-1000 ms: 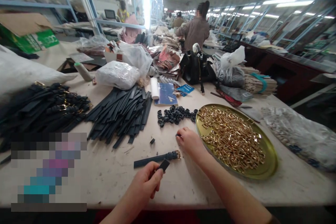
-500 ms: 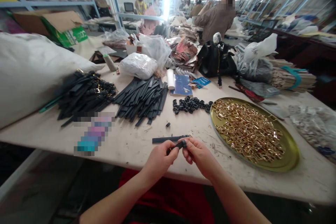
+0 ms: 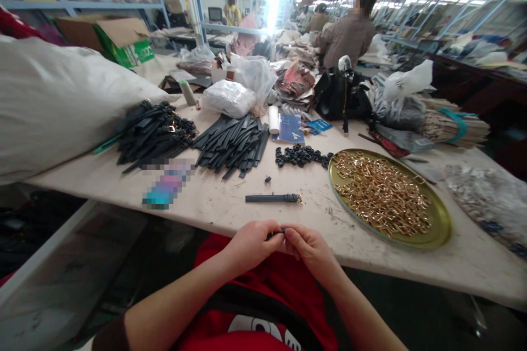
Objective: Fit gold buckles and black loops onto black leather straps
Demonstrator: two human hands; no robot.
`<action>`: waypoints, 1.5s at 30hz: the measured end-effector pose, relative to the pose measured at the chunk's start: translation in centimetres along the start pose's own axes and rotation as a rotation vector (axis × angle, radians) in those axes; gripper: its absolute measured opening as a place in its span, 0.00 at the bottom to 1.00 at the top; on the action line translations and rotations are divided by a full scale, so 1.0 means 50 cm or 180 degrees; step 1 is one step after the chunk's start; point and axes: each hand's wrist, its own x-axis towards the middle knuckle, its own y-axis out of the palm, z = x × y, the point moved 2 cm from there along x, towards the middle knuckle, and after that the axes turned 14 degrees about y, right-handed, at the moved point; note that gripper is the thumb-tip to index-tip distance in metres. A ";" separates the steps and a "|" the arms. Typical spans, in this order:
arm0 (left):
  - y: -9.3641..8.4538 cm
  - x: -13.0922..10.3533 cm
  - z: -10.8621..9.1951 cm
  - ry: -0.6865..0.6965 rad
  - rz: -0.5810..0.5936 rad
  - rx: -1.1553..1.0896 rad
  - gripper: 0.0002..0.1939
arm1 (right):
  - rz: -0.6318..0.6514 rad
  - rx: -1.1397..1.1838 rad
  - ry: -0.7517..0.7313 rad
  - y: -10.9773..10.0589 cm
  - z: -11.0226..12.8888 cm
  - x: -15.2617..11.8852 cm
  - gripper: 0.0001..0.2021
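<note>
My left hand (image 3: 252, 245) and my right hand (image 3: 312, 250) meet at the table's front edge, both closed on a short black strap (image 3: 275, 235). Fingers cover most of it, so its far end is hidden. Just beyond them lies a finished-looking black strap with a gold buckle (image 3: 272, 198). A single black loop (image 3: 268, 179) rests behind that, and a heap of black loops (image 3: 302, 156) is farther back. To the right stands a round gold tray (image 3: 442, 237) full of gold buckles (image 3: 382, 194).
Flat black straps (image 3: 234, 142) lie piled at centre-left, beside buckled straps (image 3: 154, 134). A large white sack (image 3: 61, 104) fills the left side. Behind are a white spool (image 3: 273, 119), a blue booklet (image 3: 289, 128) and a black bag (image 3: 341, 93). A person (image 3: 348, 38) stands at the back.
Both hands have drawn back toward my body with the strap held between them. The buckled strap on the table, partly covered before, now shows fully. The whole view has shifted slightly.
</note>
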 end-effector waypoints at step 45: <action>-0.001 0.009 0.052 -0.0619 0.0067 -0.1285 0.13 | -0.1024 0.0487 0.0026 0.002 -0.036 0.059 0.14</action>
